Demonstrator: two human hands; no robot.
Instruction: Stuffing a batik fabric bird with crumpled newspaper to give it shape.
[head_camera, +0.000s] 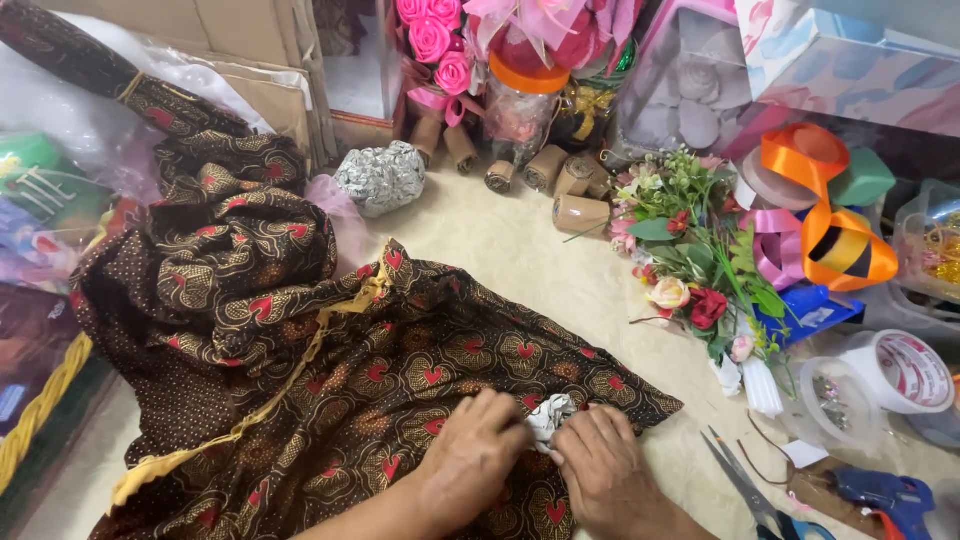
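Pressing together on the patterned brown cloth (400, 400), the left hand (470, 455) and right hand (600, 465) each close their grip on a crumpled white wad (550, 415), shaping incomplete, scissors (745, 490) untouched.

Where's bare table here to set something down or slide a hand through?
Best patch: cream table between the foil ball, paper rolls and the patterned cloth. A narrower strip runs from the cloth's right edge to the flower sprigs. The right side is crowded: ribbons, tape roll, scissors, glue gun.
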